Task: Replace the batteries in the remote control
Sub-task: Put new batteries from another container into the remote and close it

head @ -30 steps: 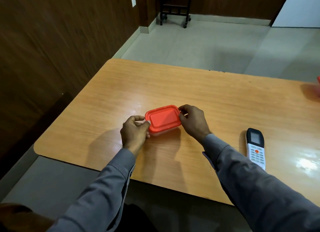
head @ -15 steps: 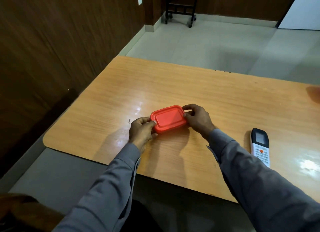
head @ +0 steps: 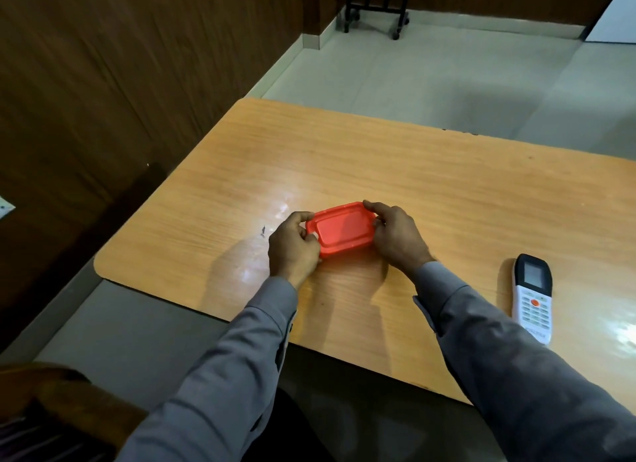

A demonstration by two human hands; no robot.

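My left hand [head: 292,244] and right hand [head: 395,236] grip the lidded red box [head: 342,229] mid-table; the remote [head: 533,298] lies untouched near the front edge; battery swap not begun.

Dim indoor light from overhead. Glare patches on the glossy counter [head: 430,186] at centre and near-right edge. Soft shadows fall near-left of both arms. Wide-angle bending at frame edges; near sleeves slightly soft, left wall dark.
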